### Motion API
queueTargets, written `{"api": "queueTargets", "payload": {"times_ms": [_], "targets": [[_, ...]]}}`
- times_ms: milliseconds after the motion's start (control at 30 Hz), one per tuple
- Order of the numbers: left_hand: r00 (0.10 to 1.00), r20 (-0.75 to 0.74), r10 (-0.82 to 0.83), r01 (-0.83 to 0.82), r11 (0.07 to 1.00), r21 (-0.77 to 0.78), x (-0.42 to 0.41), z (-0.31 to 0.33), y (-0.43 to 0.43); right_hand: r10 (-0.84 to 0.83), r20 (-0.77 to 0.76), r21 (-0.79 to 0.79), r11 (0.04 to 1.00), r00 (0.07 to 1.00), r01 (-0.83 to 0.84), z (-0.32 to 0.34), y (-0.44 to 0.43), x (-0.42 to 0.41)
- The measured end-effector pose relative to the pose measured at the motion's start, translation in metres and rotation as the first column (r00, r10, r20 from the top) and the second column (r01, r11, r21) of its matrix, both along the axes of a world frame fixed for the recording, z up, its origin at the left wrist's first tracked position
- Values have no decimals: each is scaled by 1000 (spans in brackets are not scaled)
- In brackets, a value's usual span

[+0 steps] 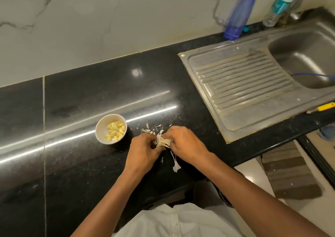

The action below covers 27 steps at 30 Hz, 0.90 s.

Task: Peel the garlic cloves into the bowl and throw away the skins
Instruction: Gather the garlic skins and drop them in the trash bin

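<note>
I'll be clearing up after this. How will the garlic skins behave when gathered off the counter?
The garlic skins look thin and papery, so probably light and floppy; the bunch sits crumpled between left hand and right hand. Flakes scattered on the counter suggest they likely crumble and drift when pushed.

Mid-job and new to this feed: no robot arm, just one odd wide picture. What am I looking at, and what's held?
No machine here: a person works with bare hands, and the one picture comes from a wide-angle camera on their head, looking forward and down. The left hand and right hand meet over a polished black stone counter, fingers gripping a bunch of papery white garlic skins between them. Left of them stands a small round white bowl holding peeled yellow garlic cloves. Loose skin scraps lie on the counter nearby. To the right is a steel sink with ribbed drainboard; a blue plastic bottle stands behind it.
</note>
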<state>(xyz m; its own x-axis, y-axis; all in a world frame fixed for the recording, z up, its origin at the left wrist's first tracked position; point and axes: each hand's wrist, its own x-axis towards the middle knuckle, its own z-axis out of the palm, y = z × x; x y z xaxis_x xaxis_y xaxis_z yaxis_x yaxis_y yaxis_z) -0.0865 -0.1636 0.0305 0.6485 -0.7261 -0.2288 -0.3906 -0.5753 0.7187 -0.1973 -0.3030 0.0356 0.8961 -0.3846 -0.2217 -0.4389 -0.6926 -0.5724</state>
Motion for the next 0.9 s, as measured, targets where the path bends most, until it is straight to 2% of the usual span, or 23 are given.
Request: {"api": "queueTargets", "payload": {"times_ms": [200, 500, 667, 900], "targets": [[968, -58, -243, 241, 970, -34, -17, 24, -49, -317, 92, 68, 948, 944, 312, 16, -18, -49], [905, 29, -424, 425, 905, -33, -113, 45, -167, -585, 209, 194, 810, 784, 553, 20, -97, -165], [803, 91, -588, 593, 805, -26, -195, 33, -217, -750, 170, 189, 661, 639, 726, 7, -111, -257], [627, -5, -779, 779, 627, 23, -304, -27, -246, -903, 79, 209, 429, 422, 879, -44, -93, -367]]}}
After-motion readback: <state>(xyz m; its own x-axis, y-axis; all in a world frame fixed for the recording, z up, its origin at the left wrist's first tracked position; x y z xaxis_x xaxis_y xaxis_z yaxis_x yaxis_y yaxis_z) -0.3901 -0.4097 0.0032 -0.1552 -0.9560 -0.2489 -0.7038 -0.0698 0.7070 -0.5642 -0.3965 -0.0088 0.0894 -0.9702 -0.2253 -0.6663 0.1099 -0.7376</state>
